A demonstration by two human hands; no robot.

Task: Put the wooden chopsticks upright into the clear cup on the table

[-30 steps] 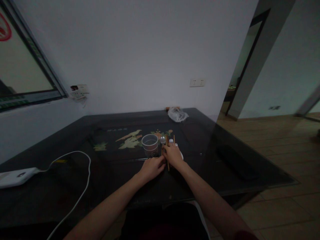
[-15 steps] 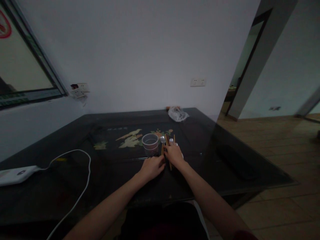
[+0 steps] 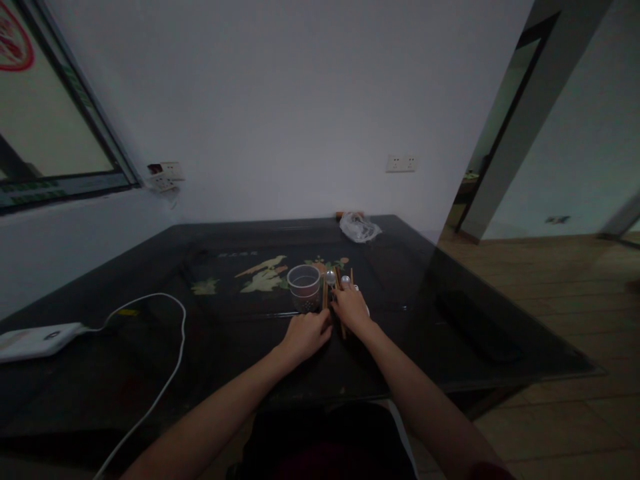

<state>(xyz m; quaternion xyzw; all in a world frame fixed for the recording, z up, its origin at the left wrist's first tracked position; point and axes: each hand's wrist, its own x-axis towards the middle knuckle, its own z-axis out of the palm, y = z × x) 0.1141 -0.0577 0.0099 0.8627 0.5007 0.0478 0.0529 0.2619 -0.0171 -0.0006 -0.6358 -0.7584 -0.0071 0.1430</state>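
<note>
My left hand (image 3: 306, 335) is closed, its fingertips pinching the lower end of a few chopsticks (image 3: 325, 294). Just right of it, my right hand (image 3: 351, 308) curls over more chopsticks (image 3: 343, 331), whose ends stick out in front of and below the fingers. A metal spoon (image 3: 330, 277) lies between the two groups, bowl facing away from me. Another spoon bowl (image 3: 345, 280) shows past my right fingers, and its handle is hidden. A white edge of something peeks out beside my right palm. Left of the chopsticks stands a clear plastic cup (image 3: 304, 293) with small holes low in its side.
The dark glossy table (image 3: 400, 373) carries a bird-and-flower picture. A crumpled plastic bag (image 3: 360, 228) sits near the wall. At left lies a white power bank (image 3: 40, 341) with a white cable (image 3: 183, 333) looping forward. A dark flat object (image 3: 477, 327) lies at right.
The view has shifted slightly. The chopsticks at my left hand now stand a little apart from those under my right hand. Both hands otherwise stay nearly in place.
</note>
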